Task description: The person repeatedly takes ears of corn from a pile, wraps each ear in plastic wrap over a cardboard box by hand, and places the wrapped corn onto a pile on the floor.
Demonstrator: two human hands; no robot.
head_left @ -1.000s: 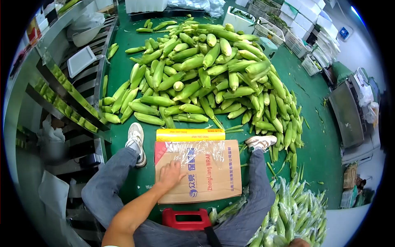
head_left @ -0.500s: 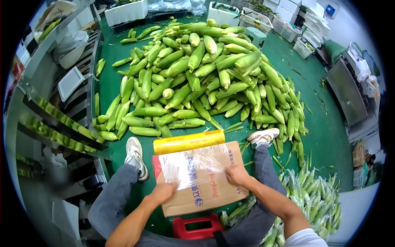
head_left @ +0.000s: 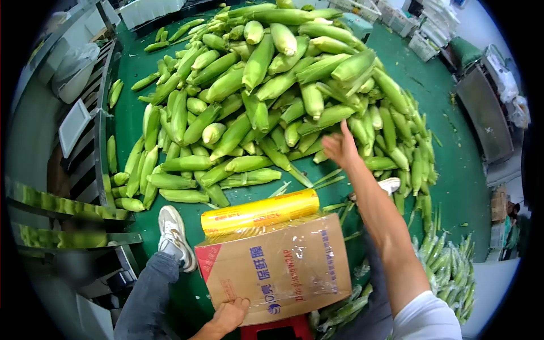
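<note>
A cardboard box (head_left: 272, 266) with printed lettering lies between the legs, a sheet of clear film over part of it. Along its far edge is a yellow roll of film (head_left: 260, 213). My left hand (head_left: 231, 315) grips the box's near edge, fingers bent over the cardboard. Beyond the box, at the near right part of the corn pile (head_left: 255, 102), my right hand (head_left: 340, 148) is raised with thumb and fingers apart, holding nothing. The ears there still have green husks.
Film-wrapped corn (head_left: 447, 272) lies at the lower right. Part of a red stool (head_left: 277, 330) shows under the box. A slatted metal rack (head_left: 90, 79) stands on the left, crates (head_left: 396, 20) at the back right, and a dark panel (head_left: 484, 122) at the right.
My right hand has left the box and moved forward to the corn, opening. My left hand has shifted to the box's near edge. The box has tilted, and its film no longer stretches between my hands.
</note>
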